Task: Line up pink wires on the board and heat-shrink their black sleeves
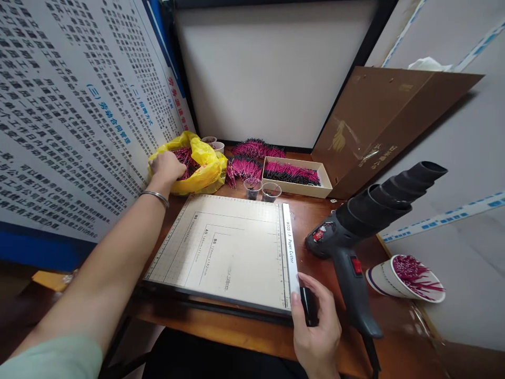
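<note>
My left hand point(169, 167) reaches to the yellow plastic bag point(211, 166) at the back left, its fingers curled down at the magenta wires point(185, 158) inside. Whatever those fingers hold is hidden. Low on the right, my right hand point(317, 329) is closed round the black handle point(308, 305) of the paper cutter, thumb against the white blade arm point(291, 252). The cutter's cream board point(236, 247), printed with a grid and paper sizes, lies flat on the table with its blade arm down along the right edge. No wire shows on the board.
Behind the cutter stand two clear cups point(271, 192), heaps of magenta-and-black wires point(244, 167) and an open box point(325, 181) of wires. A heat gun point(349, 252) stands to the right, beside a paper cup point(389, 279) of magenta pieces. A brown board point(366, 116) leans behind.
</note>
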### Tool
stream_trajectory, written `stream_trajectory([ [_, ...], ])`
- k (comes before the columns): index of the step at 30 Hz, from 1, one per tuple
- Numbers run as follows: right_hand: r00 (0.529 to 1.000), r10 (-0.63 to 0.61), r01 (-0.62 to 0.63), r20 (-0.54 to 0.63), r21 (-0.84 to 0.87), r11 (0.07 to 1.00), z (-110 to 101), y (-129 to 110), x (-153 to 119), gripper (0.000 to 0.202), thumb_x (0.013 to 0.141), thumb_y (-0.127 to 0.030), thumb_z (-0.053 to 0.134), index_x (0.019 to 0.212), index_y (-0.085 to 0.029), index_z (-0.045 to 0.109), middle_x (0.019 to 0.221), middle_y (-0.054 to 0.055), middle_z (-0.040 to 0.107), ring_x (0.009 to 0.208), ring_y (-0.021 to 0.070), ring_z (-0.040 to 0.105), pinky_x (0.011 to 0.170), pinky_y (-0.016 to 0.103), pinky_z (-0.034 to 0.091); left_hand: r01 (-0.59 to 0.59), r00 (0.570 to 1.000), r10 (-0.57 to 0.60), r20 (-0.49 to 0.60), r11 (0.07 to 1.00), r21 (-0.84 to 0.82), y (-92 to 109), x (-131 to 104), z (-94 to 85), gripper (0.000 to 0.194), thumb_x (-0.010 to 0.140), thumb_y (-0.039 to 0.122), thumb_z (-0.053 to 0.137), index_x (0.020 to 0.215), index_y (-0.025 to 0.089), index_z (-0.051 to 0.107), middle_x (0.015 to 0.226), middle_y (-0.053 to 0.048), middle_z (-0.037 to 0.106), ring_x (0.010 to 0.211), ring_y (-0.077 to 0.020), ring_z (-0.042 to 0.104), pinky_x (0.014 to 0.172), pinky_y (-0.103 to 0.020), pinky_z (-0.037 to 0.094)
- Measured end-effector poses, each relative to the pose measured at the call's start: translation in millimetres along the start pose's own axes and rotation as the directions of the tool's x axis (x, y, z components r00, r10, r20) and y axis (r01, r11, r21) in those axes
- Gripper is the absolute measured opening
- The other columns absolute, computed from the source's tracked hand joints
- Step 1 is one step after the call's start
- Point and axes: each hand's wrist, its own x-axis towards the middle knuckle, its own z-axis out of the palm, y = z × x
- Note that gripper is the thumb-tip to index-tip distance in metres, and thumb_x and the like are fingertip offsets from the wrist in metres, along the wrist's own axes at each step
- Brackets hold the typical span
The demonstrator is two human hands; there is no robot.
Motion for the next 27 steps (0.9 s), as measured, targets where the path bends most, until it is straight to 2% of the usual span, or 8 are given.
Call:
stream_trajectory([
  [4,1.000,-0.001,0.001,-0.001,0.010,1.000,0,0,0,0.027,0.092,-0.030,0.061,0.117,-0.019,0.062,0.105,0.011,0.071,0.095,0.0244,0.069,0.080,0.040,0.060,-0.062,0.998,0.062,0.008,0.998,0.023,0,-11,-2.2,0.058,0.083,0.068,0.057,0.093,0.012,0.071,0.090,-0.008,0.069,0.114,-0.0337,0.058,0.098,-0.046,0.040],
  [7,1.000,-0.001,0.001,0.005,0.016,1.000,1,1,-1,0.028,0.092,-0.030,0.062,0.118,-0.020,0.062,0.106,0.011,0.071,0.096,0.0244,0.069,0.081,0.040,0.059,-0.083,0.995,0.085,-0.044,0.995,0.049,9,-21,-7.8,0.051,0.090,0.057,0.051,0.109,0.014,0.072,0.104,-0.009,0.072,0.112,-0.0335,0.061,0.097,-0.045,0.042],
  [10,1.000,-0.009,0.009,0.004,0.018,1.000,1,1,-2,0.027,0.093,-0.030,0.061,0.118,-0.019,0.062,0.106,0.010,0.070,0.096,0.0239,0.068,0.082,0.039,0.059,-0.124,0.989,0.127,-0.076,0.991,0.046,28,-34,-3.4,0.043,0.092,0.046,0.049,0.112,0.017,0.074,0.111,-0.013,0.074,0.107,-0.0339,0.065,0.091,-0.042,0.048],
  [14,1.000,-0.024,0.024,0.002,0.012,1.000,1,2,-2,0.027,0.093,-0.030,0.061,0.118,-0.019,0.062,0.106,0.010,0.070,0.096,0.0228,0.068,0.082,0.037,0.058,-0.276,0.953,0.276,0.121,0.961,-0.014,62,-44,26.1,0.036,0.093,0.039,0.052,0.101,0.016,0.078,0.102,-0.015,0.077,0.103,-0.0336,0.068,0.091,-0.040,0.049],
  [16,1.000,-0.028,0.028,0.003,0.008,1.000,0,2,-1,0.027,0.093,-0.029,0.060,0.119,-0.019,0.061,0.106,0.010,0.070,0.097,0.0224,0.068,0.083,0.036,0.058,-0.317,0.933,0.319,0.167,0.948,-0.038,79,-39,43.7,0.029,0.092,0.032,0.055,0.098,0.016,0.079,0.101,-0.014,0.077,0.101,-0.0302,0.069,0.091,-0.037,0.050],
  [19,0.999,-0.048,0.048,0.001,-0.005,0.999,-1,1,0,0.027,0.093,-0.027,0.060,0.118,-0.019,0.061,0.106,0.010,0.070,0.096,0.0217,0.068,0.082,0.035,0.058,-0.374,0.905,0.380,0.193,0.925,-0.069,105,-21,63.6,0.026,0.093,0.026,0.056,0.105,0.018,0.077,0.108,-0.011,0.077,0.106,-0.0255,0.068,0.096,-0.034,0.049],
  [23,0.997,-0.073,0.073,0.010,-0.011,0.997,-2,0,1,0.026,0.093,-0.025,0.058,0.118,-0.018,0.059,0.104,0.010,0.069,0.096,0.0212,0.067,0.082,0.034,0.058,-0.388,0.893,0.389,0.228,0.920,-0.048,138,4,80.6,0.027,0.097,0.037,0.061,0.110,0.015,0.071,0.115,-0.010,0.072,0.111,-0.0233,0.066,0.101,-0.044,0.051],
  [27,0.996,-0.076,0.077,0.036,-0.017,0.997,-4,2,-1,0.029,0.093,-0.024,0.058,0.121,-0.017,0.058,0.106,0.011,0.068,0.097,0.0214,0.066,0.083,0.034,0.058,-0.348,0.905,0.335,0.264,0.937,0.005,161,18,98.9,0.034,0.095,0.042,0.065,0.115,0.014,0.067,0.124,-0.011,0.068,0.116,-0.0255,0.064,0.102,-0.049,0.050],
])
